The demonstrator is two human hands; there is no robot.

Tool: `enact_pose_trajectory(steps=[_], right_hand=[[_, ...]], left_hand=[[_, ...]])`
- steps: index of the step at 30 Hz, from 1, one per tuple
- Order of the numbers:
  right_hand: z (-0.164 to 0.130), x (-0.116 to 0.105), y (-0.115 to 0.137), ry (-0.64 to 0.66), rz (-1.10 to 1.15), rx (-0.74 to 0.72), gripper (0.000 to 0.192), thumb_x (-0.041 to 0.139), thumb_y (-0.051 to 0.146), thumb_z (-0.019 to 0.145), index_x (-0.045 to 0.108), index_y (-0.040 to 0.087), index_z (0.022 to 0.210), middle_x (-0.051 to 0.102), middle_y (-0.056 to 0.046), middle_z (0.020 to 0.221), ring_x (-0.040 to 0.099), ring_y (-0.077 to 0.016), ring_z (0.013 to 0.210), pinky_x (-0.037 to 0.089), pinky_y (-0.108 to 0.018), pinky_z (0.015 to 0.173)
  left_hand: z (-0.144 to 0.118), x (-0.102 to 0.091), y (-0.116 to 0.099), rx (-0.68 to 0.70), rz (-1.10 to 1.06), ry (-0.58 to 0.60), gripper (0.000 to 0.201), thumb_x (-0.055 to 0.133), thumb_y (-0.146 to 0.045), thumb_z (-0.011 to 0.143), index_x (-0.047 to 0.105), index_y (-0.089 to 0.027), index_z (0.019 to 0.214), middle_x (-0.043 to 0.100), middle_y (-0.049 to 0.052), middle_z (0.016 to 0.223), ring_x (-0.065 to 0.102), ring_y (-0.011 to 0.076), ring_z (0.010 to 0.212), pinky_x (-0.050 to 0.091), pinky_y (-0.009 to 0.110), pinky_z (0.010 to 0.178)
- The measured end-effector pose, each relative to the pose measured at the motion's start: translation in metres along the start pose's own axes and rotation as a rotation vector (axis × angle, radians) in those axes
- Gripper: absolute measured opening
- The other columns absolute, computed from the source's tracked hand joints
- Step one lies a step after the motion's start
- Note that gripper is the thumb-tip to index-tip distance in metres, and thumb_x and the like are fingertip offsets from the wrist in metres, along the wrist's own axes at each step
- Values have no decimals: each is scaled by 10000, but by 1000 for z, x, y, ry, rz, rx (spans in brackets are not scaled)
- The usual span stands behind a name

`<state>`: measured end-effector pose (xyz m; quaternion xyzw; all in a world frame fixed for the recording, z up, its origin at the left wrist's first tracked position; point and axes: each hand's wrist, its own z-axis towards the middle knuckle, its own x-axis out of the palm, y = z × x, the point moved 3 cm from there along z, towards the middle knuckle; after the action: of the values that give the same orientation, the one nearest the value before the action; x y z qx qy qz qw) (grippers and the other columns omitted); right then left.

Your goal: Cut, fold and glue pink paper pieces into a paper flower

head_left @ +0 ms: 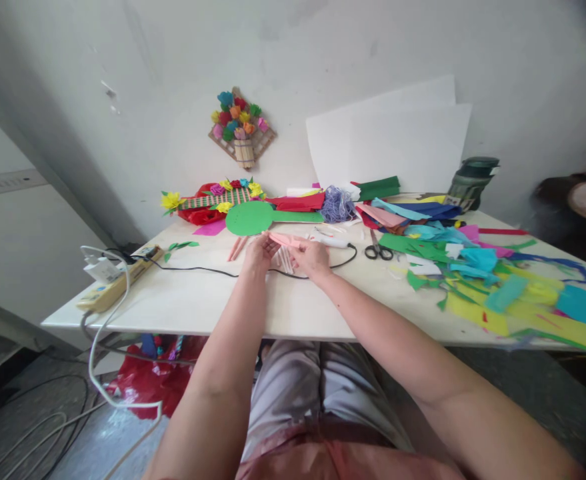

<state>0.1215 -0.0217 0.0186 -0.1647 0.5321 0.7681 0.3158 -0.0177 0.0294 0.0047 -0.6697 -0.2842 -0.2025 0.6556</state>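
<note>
Left hand (pixel 259 254) and right hand (pixel 313 257): both were closed on one rolled pink paper strip (pixel 283 239), held between them just above the white table top (pixel 213 300) near the middle of its width; the left gripped the strip's near end, the right pinched it with thumb and fingers.

Loose pink paper rolls (pixel 236 248): lay on the table at 9 o'clock of the left hand, touching or nearly touching it; more of them showed between the two hands.

Green paddle-shaped paper cutout (pixel 254 218): lay flat at 12 o'clock of the hands, just beyond the strip.

White glue gun with black cord (pixel 333 241): rested at 2 o'clock of the right hand, close by; its cord looped under both hands toward the left.

Black-handled scissors (pixel 377 250): lay at 3 o'clock of the right hand, near it.

Heap of coloured paper scraps (pixel 497 280): blue, green, yellow and pink, spread over the table from 3 to 4 o'clock.

Bundle of purple yarn (pixel 337 205): sat at 1 o'clock, beyond the glue gun.

Red flower basket with paper blooms (pixel 213 200): stood at 11 o'clock against the wall.

Yellow power strip (pixel 117 283): sat at 9 o'clock, well apart, on the table's left edge.

White card sheets (pixel 393 143): leaned on the wall at 1 o'clock.
</note>
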Motion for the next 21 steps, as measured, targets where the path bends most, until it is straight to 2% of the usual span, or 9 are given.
enact_pose_trajectory(steps=[5, 21], right_hand=[[0, 0, 0, -4, -9, -20, 264, 540, 382, 814, 746, 219, 840, 707, -34, 717, 645, -161, 712, 436, -211, 580], [-3, -3, 3, -5, -71, -31, 266, 513, 370, 822, 746, 242, 831, 708, -15, 696, 640, -145, 714, 404, -193, 577]], left_hand=[[0, 0, 1, -2, -7, -5, 135, 594, -213, 798, 540, -148, 693, 601, 6, 581, 605, 105, 552, 501, 222, 638], [0, 0, 2, -29, -20, -46, 150, 636, -210, 765, 539, -159, 664, 598, 3, 605, 597, 101, 552, 496, 224, 646]])
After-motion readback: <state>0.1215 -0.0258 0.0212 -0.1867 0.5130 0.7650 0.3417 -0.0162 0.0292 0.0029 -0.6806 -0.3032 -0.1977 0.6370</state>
